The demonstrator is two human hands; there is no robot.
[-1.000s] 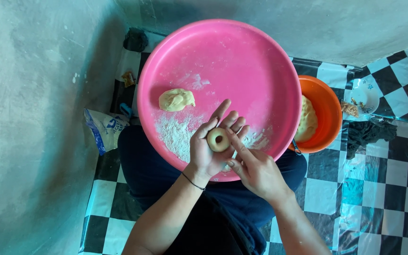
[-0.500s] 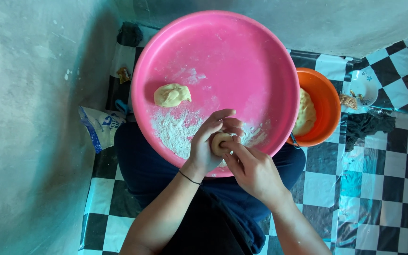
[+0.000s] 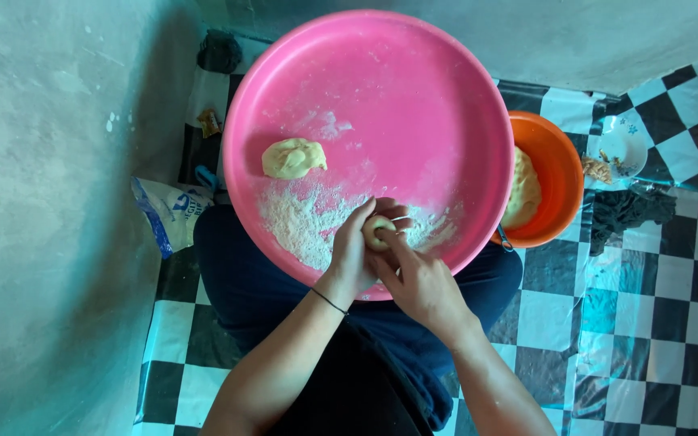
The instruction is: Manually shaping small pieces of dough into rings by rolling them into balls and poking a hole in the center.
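I see my left hand (image 3: 355, 252) and right hand (image 3: 419, 282) squeezing a small dough ball (image 3: 379, 232) over the big pink tray (image 3: 414, 97).

The big round tray (image 3: 414, 81) was bright pink, dusted with a patch of white flour (image 3: 304, 222). On it lay a pale yellow dough lump (image 3: 292, 157), and the small dough ball (image 3: 379, 232) cupped between the left hand (image 3: 357, 250) and the right hand (image 3: 422, 282) was the same pale yellow. The bowl (image 3: 555, 161) beside the tray was orange, with more pale yellow dough inside. The floor covering (image 3: 656, 266) had a black and white checked pattern. A plastic bag (image 3: 167, 214) was white with blue print. A thin black band (image 3: 329, 301) circled the left wrist. The person's clothing (image 3: 244, 282) was dark navy.
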